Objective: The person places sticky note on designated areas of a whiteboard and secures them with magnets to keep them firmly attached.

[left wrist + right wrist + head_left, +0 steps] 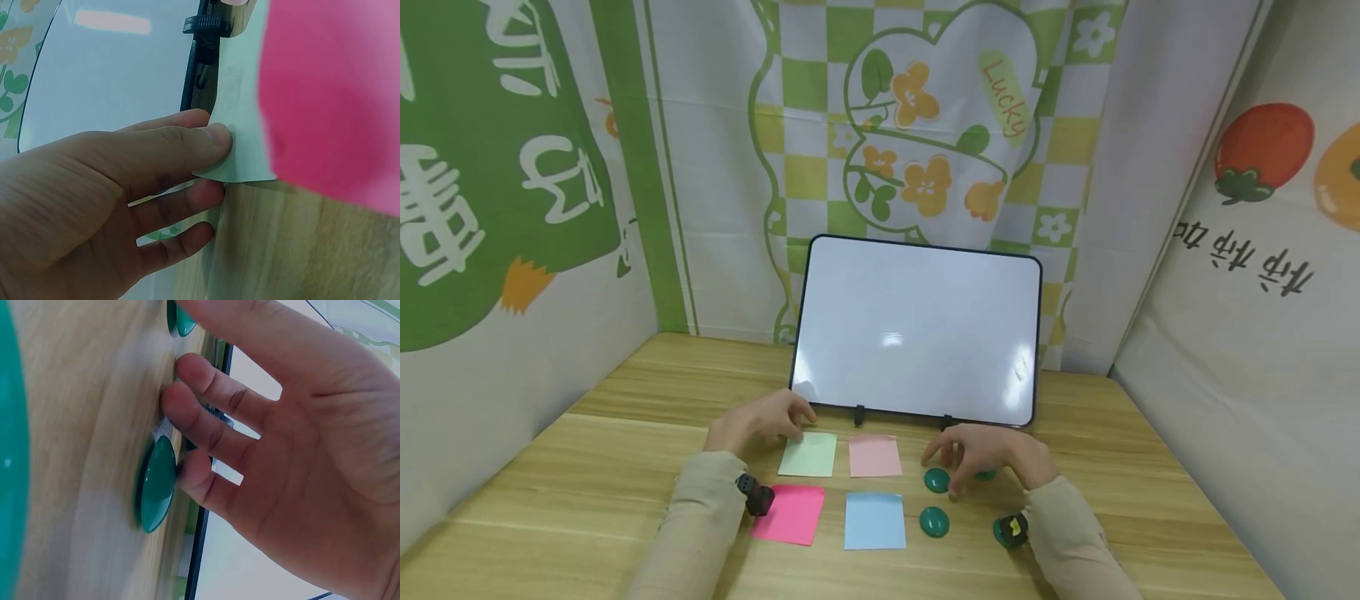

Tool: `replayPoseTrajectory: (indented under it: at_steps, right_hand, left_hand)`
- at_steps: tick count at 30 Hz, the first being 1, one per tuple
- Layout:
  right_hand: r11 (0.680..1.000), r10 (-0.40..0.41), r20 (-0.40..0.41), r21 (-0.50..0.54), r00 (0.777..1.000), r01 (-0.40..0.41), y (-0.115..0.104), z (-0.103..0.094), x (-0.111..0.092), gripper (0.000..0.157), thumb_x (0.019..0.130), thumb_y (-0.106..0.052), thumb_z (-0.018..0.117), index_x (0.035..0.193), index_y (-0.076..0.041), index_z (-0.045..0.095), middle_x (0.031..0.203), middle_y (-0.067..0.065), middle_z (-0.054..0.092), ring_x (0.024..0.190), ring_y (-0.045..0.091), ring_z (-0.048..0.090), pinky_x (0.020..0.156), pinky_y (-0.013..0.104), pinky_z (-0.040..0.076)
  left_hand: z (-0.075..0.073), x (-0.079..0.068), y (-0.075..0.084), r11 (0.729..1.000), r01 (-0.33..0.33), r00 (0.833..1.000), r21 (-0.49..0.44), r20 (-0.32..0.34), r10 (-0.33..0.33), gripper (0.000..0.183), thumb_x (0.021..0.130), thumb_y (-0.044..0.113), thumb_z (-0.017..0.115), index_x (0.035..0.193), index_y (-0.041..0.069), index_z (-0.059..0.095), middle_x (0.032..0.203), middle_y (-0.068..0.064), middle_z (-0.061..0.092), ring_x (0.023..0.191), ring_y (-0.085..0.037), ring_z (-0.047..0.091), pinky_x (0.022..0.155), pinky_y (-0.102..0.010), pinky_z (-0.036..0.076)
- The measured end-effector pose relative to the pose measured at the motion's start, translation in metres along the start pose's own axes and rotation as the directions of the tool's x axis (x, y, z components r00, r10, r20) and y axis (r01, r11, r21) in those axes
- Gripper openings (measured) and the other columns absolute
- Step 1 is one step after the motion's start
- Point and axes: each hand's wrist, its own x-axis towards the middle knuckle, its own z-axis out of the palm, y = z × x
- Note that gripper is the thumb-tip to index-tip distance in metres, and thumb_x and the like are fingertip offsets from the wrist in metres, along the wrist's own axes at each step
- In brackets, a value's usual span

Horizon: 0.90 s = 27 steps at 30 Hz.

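In the head view my left hand (767,418) is at the top left corner of a pale green sticky note (811,457). The left wrist view has its thumb over the note's edge and a finger behind, pinching the paper. My right hand (988,450), fingers loosely bent and holding nothing, hovers among glossy green domed discs. One green disc (937,480) lies by its thumb; another green disc (159,485) sits close to the fingertips in the right wrist view. A whiteboard (917,325) leans upright behind both hands.
A light pink note (875,457), a hot pink note (790,514) and a blue note (875,522) lie on the wooden table (587,483). Nearer me is a further green disc (934,522). Black stand clips (859,415) hold the whiteboard's lower edge. Printed curtains surround the table.
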Motion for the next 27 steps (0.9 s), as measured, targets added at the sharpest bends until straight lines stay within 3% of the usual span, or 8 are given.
replayPoseTrajectory:
  at_steps: [16,27]
  right_hand:
    - [0.997,-0.014,-0.015,-0.073,1.0,0.013,-0.0012,0.0027,0.0024,0.044,0.072,-0.016,0.08,0.11,-0.035,0.066,0.102,-0.007,0.055,0.098,0.014,0.052,0.081,0.032,0.046]
    - [0.999,-0.026,-0.014,-0.039,1.0,0.026,-0.0024,0.0053,0.0037,0.039,0.072,-0.015,0.08,0.106,-0.032,0.068,0.102,-0.007,0.056,0.096,0.015,0.053,0.081,0.032,0.046]
  left_hand:
    - [0.0,-0.0021,-0.0004,1.0,-0.019,1.0,-0.019,0.001,0.019,0.036,0.078,0.002,0.069,0.113,0.01,0.065,0.09,-0.005,0.058,0.079,-0.018,0.05,0.067,-0.03,0.043]
    - [0.0013,-0.0009,-0.0027,0.999,-0.028,1.0,-0.039,-0.009,0.027,0.036,0.078,0.001,0.069,0.112,0.009,0.066,0.088,-0.006,0.058,0.077,-0.018,0.05,0.065,-0.03,0.043]
